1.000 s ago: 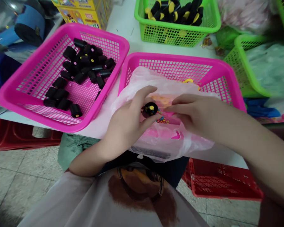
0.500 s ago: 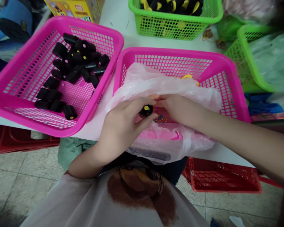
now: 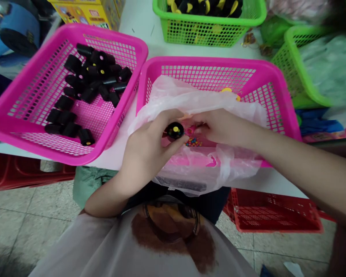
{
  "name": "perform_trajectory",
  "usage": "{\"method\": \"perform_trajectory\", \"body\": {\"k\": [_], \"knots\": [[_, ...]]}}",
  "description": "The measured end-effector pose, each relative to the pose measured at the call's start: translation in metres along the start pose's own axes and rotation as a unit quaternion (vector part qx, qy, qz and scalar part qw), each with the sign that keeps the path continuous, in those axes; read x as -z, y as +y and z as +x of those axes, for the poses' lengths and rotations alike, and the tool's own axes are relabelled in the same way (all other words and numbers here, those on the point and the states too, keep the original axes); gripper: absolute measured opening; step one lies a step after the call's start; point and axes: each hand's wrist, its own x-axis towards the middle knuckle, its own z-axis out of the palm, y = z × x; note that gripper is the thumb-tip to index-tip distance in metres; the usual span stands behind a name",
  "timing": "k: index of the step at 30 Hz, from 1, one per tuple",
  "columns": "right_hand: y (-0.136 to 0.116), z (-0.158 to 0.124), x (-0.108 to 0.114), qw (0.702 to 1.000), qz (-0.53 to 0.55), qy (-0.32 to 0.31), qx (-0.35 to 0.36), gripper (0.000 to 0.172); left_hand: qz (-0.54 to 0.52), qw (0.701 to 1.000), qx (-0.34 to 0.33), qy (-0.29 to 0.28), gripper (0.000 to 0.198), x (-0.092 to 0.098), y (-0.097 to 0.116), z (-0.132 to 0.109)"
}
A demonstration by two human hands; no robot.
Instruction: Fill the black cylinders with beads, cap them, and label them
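My left hand [image 3: 145,150] is closed round a short black plastic cylinder [image 3: 170,134], its round end with a yellow centre [image 3: 175,129] facing up. Close beside it, the fingers of my right hand [image 3: 216,125] pinch a small pink piece [image 3: 191,130], whose exact kind is unclear. Below both hands, small multicoloured beads [image 3: 193,142] lie on a crumpled clear plastic bag [image 3: 178,94], which lines a pink basket [image 3: 285,88]. Some yellow pieces [image 3: 226,90] show at the far side of the bag.
Another pink basket [image 3: 142,46] at left holds several black cylinders [image 3: 89,73]. A green basket [image 3: 213,38] with black and yellow parts stands behind. At right is a green basket of clear bags [image 3: 334,65]. Yellow boxes [image 3: 86,13] stand at back left; a red crate [image 3: 279,215] is below.
My right hand has drawn slightly away from the black cylinder, and the pink piece at its fingertips now shows. My left hand still holds the cylinder, its end more upturned.
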Motion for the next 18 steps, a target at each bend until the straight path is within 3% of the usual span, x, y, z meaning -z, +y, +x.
{"method": "perform_trajectory", "body": {"k": [3,6,9,14,18], "knots": [[-0.019,-0.018,0.017,1.0,0.028,0.006,0.001,0.035,0.002,0.999,0.031,-0.015,0.055,0.0,-0.001,0.0],[-0.043,-0.032,0.026,0.993,0.011,0.11,0.039,0.037,0.002,0.998,0.051,-0.04,0.064,0.0,0.0,0.001],[-0.058,-0.032,0.019,0.968,-0.075,0.209,0.117,0.036,0.008,0.997,0.066,-0.045,0.069,0.0,0.002,0.002],[-0.06,-0.022,0.006,0.944,-0.172,0.212,0.186,0.042,0.009,0.996,0.074,-0.046,0.069,0.0,0.003,0.003],[-0.056,-0.034,0.026,0.932,-0.213,0.216,0.197,0.046,0.004,0.997,0.059,-0.048,0.064,-0.001,0.0,0.003]]}}
